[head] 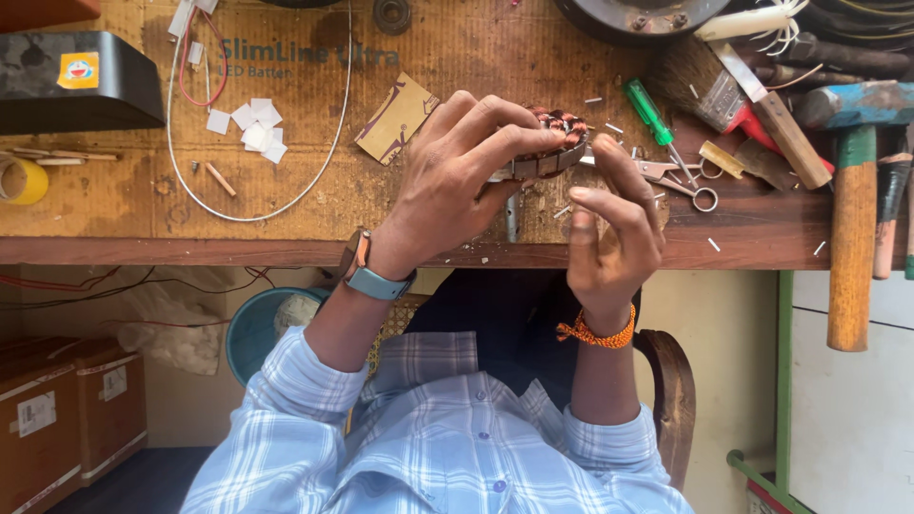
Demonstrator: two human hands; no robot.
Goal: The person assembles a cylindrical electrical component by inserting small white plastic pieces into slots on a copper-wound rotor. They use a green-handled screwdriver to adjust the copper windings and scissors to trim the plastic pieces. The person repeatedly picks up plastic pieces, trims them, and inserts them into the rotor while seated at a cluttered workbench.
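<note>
My left hand (457, 176) grips a round motor stator (552, 143) with copper windings and holds it tilted just above the wooden bench (114, 205). A blue-strapped watch sits on that wrist. My right hand (614, 224), with an orange thread band on its wrist, is right beside the stator. Its index fingertip rests on the stator's right edge and its thumb stands apart below. I cannot see anything pinched in that hand.
Small scissors (681, 176), a green screwdriver (649, 109), a brush (705, 86) and hammers (852, 219) lie to the right. White paper slips (255, 128), a white wire loop (286, 195), a card scrap (395, 119), a black box (71, 81) and yellow tape (21, 181) lie to the left.
</note>
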